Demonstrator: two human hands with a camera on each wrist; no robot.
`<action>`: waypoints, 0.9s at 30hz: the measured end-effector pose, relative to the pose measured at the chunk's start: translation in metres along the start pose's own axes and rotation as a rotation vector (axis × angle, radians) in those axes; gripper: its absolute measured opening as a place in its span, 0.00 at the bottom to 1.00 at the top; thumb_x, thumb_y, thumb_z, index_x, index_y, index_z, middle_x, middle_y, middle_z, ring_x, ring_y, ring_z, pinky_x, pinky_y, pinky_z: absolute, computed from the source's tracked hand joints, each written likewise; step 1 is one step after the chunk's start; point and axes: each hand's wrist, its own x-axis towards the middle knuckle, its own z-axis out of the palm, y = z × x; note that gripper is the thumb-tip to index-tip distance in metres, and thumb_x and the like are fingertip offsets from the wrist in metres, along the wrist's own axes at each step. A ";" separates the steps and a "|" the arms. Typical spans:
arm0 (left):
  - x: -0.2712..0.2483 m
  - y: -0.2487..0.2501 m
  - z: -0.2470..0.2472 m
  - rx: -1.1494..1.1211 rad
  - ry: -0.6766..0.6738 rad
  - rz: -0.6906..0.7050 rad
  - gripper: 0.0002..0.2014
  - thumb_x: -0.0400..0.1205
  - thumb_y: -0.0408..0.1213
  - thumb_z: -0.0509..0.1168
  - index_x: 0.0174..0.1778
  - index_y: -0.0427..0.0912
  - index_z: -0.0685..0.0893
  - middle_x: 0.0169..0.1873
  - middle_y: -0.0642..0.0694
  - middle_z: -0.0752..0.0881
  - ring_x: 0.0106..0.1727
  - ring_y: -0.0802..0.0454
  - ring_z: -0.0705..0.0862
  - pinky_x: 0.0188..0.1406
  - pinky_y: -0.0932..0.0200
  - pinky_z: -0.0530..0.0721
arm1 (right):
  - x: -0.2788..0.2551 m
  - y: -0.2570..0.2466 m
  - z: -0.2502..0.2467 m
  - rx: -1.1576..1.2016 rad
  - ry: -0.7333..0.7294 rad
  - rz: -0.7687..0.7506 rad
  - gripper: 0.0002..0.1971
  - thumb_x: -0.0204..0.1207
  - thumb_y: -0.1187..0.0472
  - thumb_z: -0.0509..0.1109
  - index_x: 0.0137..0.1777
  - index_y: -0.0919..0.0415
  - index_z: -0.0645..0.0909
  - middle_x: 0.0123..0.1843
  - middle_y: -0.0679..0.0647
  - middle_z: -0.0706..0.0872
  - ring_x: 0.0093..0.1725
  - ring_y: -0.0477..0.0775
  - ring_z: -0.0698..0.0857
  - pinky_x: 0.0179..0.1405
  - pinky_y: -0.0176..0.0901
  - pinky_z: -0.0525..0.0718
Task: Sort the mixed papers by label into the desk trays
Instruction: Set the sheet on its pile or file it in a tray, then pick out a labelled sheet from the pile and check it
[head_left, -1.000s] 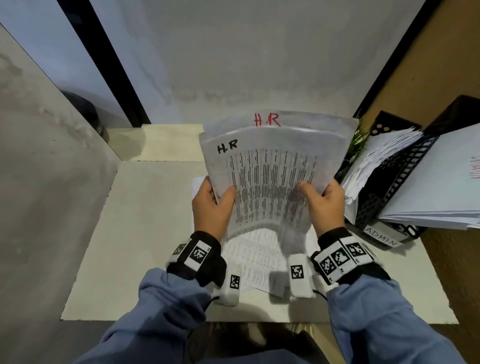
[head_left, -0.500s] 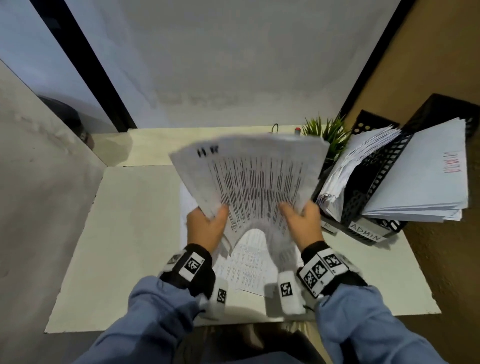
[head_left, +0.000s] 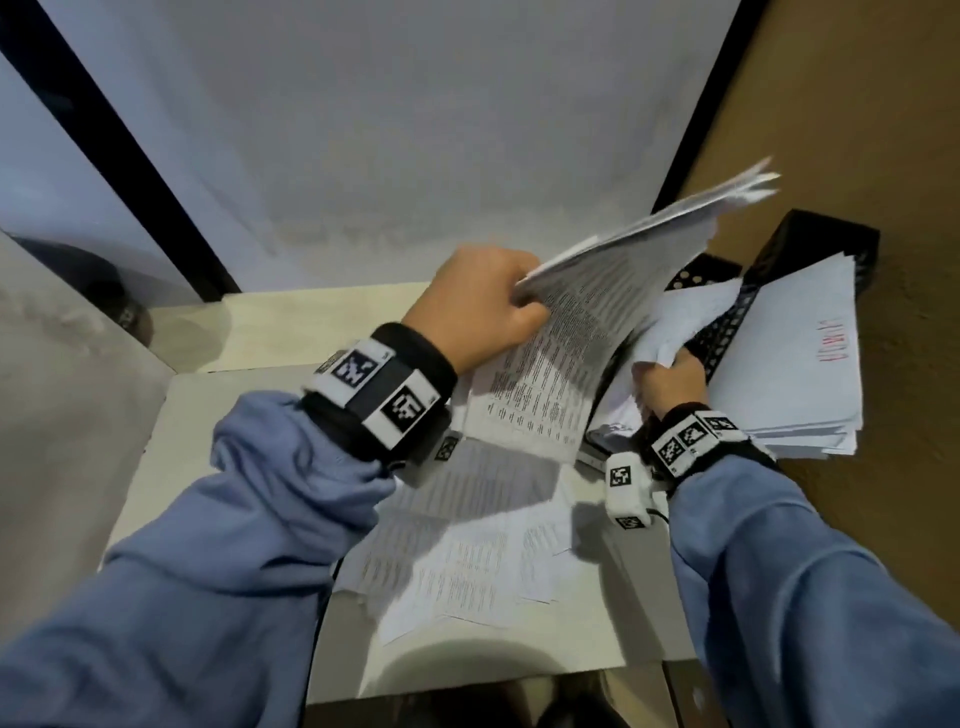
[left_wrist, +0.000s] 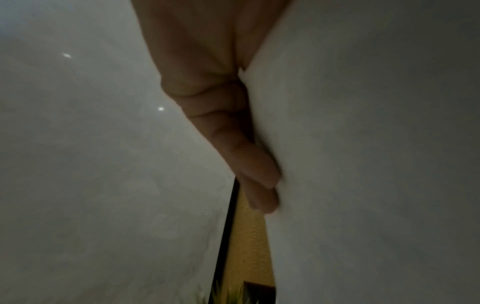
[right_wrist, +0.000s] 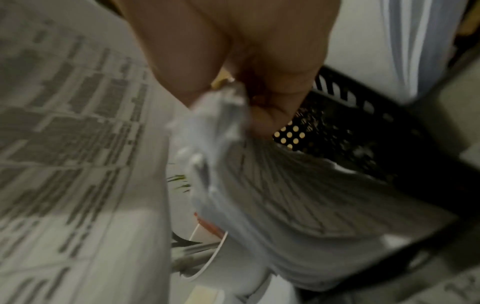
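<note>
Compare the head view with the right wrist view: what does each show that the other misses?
Only the head view shows the left hand gripping the raised sheaf of printed white papers, the loose printed sheets on the cream desk, and the red-lettered white stack in the nearer tray.

Only the right wrist view shows a fingertip curled round the crumpled paper edges, and green leaves below them.

Both show the right hand gripping the bunch of white papers already in the black perforated tray.
</note>
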 end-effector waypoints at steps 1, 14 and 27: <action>0.012 0.007 0.003 0.047 -0.017 0.004 0.06 0.74 0.37 0.66 0.35 0.39 0.83 0.27 0.45 0.80 0.33 0.48 0.78 0.29 0.59 0.67 | 0.000 -0.002 -0.006 -0.003 -0.028 -0.062 0.07 0.72 0.69 0.63 0.50 0.66 0.77 0.37 0.61 0.80 0.34 0.57 0.78 0.31 0.41 0.76; 0.114 0.066 0.083 0.134 -0.202 -0.082 0.05 0.77 0.36 0.64 0.40 0.38 0.78 0.37 0.39 0.80 0.42 0.41 0.80 0.38 0.57 0.73 | 0.008 -0.046 -0.067 0.060 -0.125 -0.326 0.14 0.71 0.76 0.57 0.51 0.66 0.80 0.32 0.58 0.76 0.20 0.42 0.75 0.19 0.30 0.72; 0.105 0.013 0.187 -0.069 -0.392 -0.161 0.20 0.79 0.34 0.64 0.68 0.37 0.76 0.59 0.37 0.84 0.58 0.40 0.83 0.53 0.55 0.79 | 0.023 0.001 -0.020 -0.565 -0.244 -0.171 0.38 0.75 0.55 0.64 0.81 0.61 0.50 0.69 0.69 0.73 0.65 0.70 0.78 0.64 0.57 0.79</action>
